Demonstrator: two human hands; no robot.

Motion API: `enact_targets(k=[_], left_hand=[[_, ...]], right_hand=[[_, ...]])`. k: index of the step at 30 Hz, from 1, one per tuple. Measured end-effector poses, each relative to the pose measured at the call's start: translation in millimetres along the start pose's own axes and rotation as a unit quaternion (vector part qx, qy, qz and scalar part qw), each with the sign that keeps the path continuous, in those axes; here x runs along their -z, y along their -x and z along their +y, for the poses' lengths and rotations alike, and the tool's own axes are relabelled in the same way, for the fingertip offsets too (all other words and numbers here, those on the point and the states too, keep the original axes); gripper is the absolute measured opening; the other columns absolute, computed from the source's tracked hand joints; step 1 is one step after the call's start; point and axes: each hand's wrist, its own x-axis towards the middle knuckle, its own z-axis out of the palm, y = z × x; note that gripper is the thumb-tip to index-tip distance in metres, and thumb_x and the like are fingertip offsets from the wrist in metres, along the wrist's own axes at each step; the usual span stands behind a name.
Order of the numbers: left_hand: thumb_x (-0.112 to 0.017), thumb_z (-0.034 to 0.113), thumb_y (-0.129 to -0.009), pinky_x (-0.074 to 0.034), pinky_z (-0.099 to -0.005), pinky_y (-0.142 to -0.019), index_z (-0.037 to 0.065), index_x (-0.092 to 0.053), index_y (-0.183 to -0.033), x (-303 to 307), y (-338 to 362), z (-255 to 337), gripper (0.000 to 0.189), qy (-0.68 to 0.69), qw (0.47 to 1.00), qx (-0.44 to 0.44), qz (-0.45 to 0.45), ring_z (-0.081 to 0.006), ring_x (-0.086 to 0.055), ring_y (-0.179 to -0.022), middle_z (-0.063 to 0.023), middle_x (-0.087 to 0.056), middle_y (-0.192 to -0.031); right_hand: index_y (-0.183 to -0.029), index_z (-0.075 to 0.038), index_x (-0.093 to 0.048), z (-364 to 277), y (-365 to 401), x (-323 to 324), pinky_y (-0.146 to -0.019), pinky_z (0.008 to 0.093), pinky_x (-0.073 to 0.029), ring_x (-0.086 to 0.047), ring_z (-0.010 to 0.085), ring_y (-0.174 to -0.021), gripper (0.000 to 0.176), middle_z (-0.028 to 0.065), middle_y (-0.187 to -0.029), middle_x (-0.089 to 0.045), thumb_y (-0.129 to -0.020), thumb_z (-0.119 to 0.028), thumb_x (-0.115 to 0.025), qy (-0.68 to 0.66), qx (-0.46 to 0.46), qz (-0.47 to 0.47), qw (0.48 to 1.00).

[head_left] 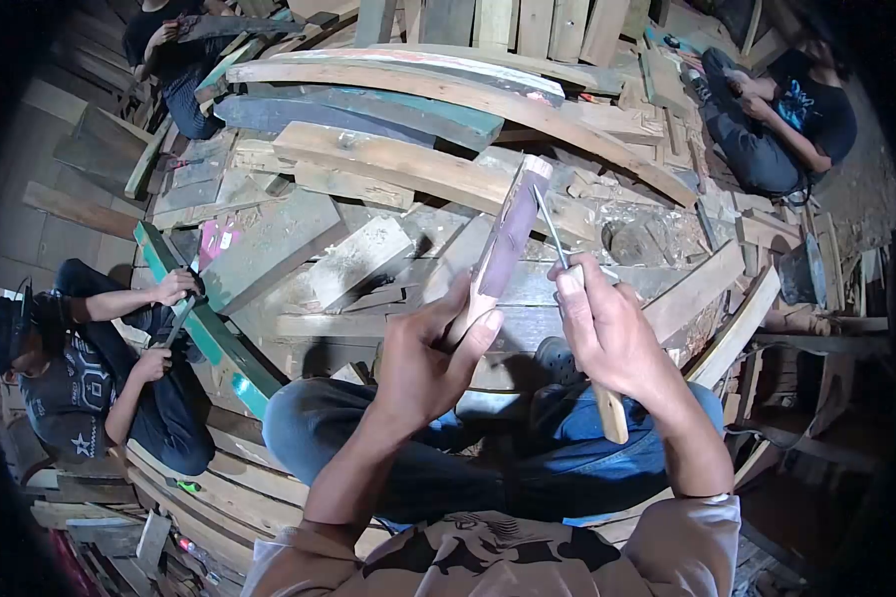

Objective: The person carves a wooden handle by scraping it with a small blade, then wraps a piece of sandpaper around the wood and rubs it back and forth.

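My left hand is wrapped round the lower end of a wooden stick, its face purple and its ends bare wood. The stick points up and slightly right in front of me. In my right hand is a wood-handled tool with a thin metal shaft. The pale handle sticks out below my palm, and the shaft's tip overlaps the purple face near the stick's upper end. My fingers hide the middle of the tool.
A person at left grips a tool over a green beam. Other people sit at the upper left and upper right. Long curved planks lie ahead, with offcuts and shavings nearer. A grey shoe shows beyond my legs.
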Motion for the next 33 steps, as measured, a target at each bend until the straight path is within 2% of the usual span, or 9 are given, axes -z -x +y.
enact_targets(k=[4,6,12,14,15,17,18,20,33], left_hand=[[-0.070,0.016,-0.091,-0.050,-0.0260,-0.068,-0.014,-0.058,-0.122,5.9,2.4,1.9,0.045,0.010,0.996,0.077,-0.036,-0.0039,-0.057,-0.074,-0.0185,-0.065,-0.073],[-0.070,0.015,-0.091,-0.050,-0.0259,-0.067,-0.014,-0.058,-0.123,4.7,2.9,0.5,0.045,0.044,0.997,0.065,-0.024,-0.0046,-0.056,-0.071,-0.0172,-0.064,-0.073],[-0.071,0.012,-0.089,-0.050,-0.0276,-0.066,-0.010,-0.056,-0.127,6.3,3.7,3.3,0.047,0.037,0.999,0.011,-0.004,-0.0099,-0.062,-0.070,-0.0177,-0.066,-0.078],[-0.071,0.011,-0.089,-0.046,-0.0221,-0.060,-0.010,-0.066,-0.106,5.9,3.9,6.5,0.027,0.063,0.998,0.009,0.018,-0.0041,-0.055,-0.063,-0.0109,-0.070,-0.090],[-0.071,0.011,-0.089,-0.046,-0.0221,-0.060,-0.010,-0.066,-0.106,7.1,3.7,7.4,0.027,0.063,0.998,0.009,0.018,-0.0041,-0.055,-0.063,-0.0109,-0.070,-0.090],[-0.073,0.009,-0.086,-0.051,-0.0283,-0.066,-0.008,-0.056,-0.130,10.8,3.5,7.6,0.050,0.014,0.999,-0.040,0.002,-0.0157,-0.065,-0.068,-0.0192,-0.068,-0.083],[-0.073,0.009,-0.086,-0.051,-0.0283,-0.066,-0.008,-0.056,-0.130,11.1,2.2,5.9,0.050,0.014,0.999,-0.040,0.002,-0.0157,-0.065,-0.068,-0.0192,-0.068,-0.083],[-0.074,0.008,-0.085,-0.051,-0.0288,-0.066,-0.008,-0.056,-0.130,10.7,-1.2,1.5,0.051,-0.011,0.989,-0.144,0.020,-0.0188,-0.066,-0.068,-0.0194,-0.069,-0.084],[-0.077,0.006,-0.080,-0.049,-0.0271,-0.061,-0.007,-0.056,-0.131,13.2,-1.4,9.0,0.056,-0.046,0.984,-0.163,0.048,-0.0167,-0.061,-0.063,-0.0160,-0.066,-0.078]], right_hand=[[-0.111,0.006,-0.051,0.7,0.9,1.9,-0.052,0.0441,-0.047,-0.063,0.0382,-0.053,0.031,0.0184,-0.053,-0.054,-0.103,-0.024,-0.045,-0.054,-0.026,-0.026,0.998],[-0.107,-0.002,-0.050,-0.7,0.9,3.0,-0.040,0.0276,-0.037,-0.048,0.0104,-0.039,0.036,0.0008,-0.050,-0.047,-0.108,-0.033,-0.030,-0.139,-0.023,-0.045,0.989],[-0.101,-0.004,-0.044,-5.6,3.1,10.5,-0.035,0.0252,-0.036,-0.042,0.0128,-0.036,0.042,0.0072,-0.054,-0.046,-0.107,-0.042,-0.029,-0.274,-0.100,-0.093,0.952],[-0.097,-0.003,-0.044,-3.8,2.5,14.6,-0.036,0.0252,-0.036,-0.045,0.0121,-0.036,0.043,0.0057,-0.055,-0.048,-0.107,-0.043,-0.029,-0.376,-0.095,-0.135,0.912],[-0.099,-0.003,-0.044,-5.1,2.8,16.2,-0.037,0.0244,-0.037,-0.045,0.0121,-0.037,0.046,0.0071,-0.059,-0.048,-0.107,-0.046,-0.028,-0.397,-0.099,-0.142,0.901],[-0.100,-0.003,-0.044,-4.4,3.7,16.5,-0.037,0.0242,-0.037,-0.046,0.0122,-0.038,0.047,0.0071,-0.059,-0.048,-0.106,-0.046,-0.029,-0.417,-0.094,-0.148,0.892],[-0.100,-0.002,-0.045,-4.0,4.5,16.6,-0.037,0.0241,-0.037,-0.046,0.0122,-0.039,0.047,0.0071,-0.060,-0.049,-0.106,-0.047,-0.029,-0.437,-0.090,-0.155,0.881],[-0.102,-0.002,-0.045,-3.3,6.1,16.7,-0.039,0.0242,-0.038,-0.047,0.0124,-0.042,0.048,0.0069,-0.061,-0.049,-0.106,-0.047,-0.030,-0.438,-0.081,-0.158,0.881],[-0.105,0.000,-0.047,1.5,7.1,15.2,-0.047,0.0242,-0.042,-0.048,0.0115,-0.054,0.043,0.0068,-0.070,-0.050,-0.107,-0.041,-0.033,-0.475,-0.008,-0.161,0.865]])
